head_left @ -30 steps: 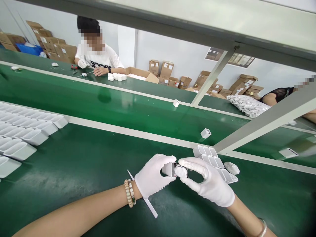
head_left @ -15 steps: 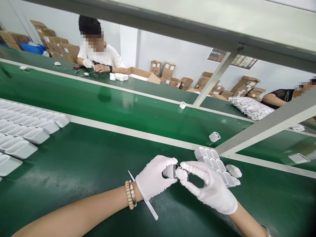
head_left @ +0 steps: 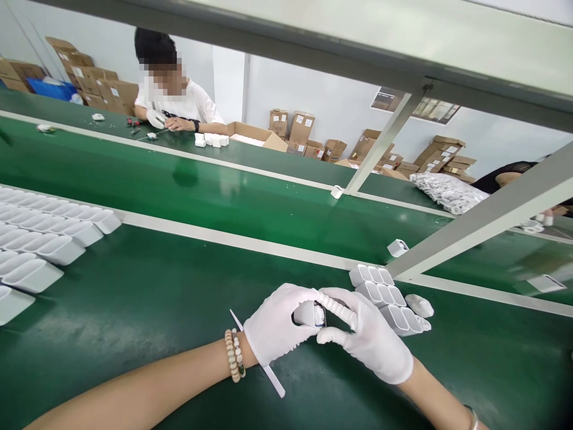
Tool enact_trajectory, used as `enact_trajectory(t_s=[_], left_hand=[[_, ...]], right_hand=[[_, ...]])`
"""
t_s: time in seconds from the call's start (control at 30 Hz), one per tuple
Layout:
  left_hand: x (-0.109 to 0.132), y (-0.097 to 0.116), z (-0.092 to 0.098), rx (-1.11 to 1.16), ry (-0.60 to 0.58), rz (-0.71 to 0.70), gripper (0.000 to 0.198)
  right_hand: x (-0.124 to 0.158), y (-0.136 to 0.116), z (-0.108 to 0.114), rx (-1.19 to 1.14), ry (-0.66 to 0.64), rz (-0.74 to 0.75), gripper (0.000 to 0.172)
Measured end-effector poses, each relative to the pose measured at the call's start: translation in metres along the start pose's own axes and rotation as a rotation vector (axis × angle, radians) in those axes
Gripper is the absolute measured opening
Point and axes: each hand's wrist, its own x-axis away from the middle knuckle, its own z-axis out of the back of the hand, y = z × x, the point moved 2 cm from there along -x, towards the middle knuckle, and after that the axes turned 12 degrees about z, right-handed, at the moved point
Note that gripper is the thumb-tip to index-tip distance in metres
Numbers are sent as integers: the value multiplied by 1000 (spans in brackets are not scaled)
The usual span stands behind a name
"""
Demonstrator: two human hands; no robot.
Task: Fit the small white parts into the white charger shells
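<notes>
My left hand point(head_left: 278, 325), in a white glove, is closed around a small white plastic housing point(head_left: 305, 314) whose mouth faces right. In that mouth sits a white insert with dark edges point(head_left: 319, 315), mostly inside the housing. The fingertips of my gloved right hand point(head_left: 364, 334) close on the insert from above and below at the opening; part of the contact is hidden by the fingers. Beneath my left wrist a thin white plastic stick point(head_left: 274, 382) lies on the green table point(head_left: 179, 292).
Rows of white housings point(head_left: 67, 239) stand at the left. Right of my hands are more housings point(head_left: 378, 292) and a white rounded piece point(head_left: 419, 305). A slanted metal post point(head_left: 470, 224) rises at the right. Beyond the conveyor belt point(head_left: 250, 203) a co-worker point(head_left: 197, 104) sits.
The insert has moved left, deeper into the housing, pushed by my right hand, which has come closer to my left. My left hand keeps its hold. The view has shifted slightly.
</notes>
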Motion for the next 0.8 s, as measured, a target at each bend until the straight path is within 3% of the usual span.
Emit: enact_trajectory(t_s=[0.07, 0.2, 0.3, 0.43, 0.63, 0.8], left_hand=[[0, -4, -1, 24, 33, 20, 41], [-1, -14, -4, 47, 94, 69, 51], [-1, -17, -5, 56, 97, 92, 50], [1, -14, -7, 48, 83, 71, 49], [2, -15, -11, 32, 48, 62, 49], [-2, -23, -15, 62, 94, 59, 61]], right_hand=[[1, -3, 0, 38, 55, 77, 65], [3, -8, -3, 97, 75, 146, 42], [2, -10, -7, 64, 33, 85, 30], [0, -14, -12, -34, 136, 12, 19], [1, -22, -23, -186, 132, -209, 20], [-13, -8, -21, -116, 80, -301, 16]])
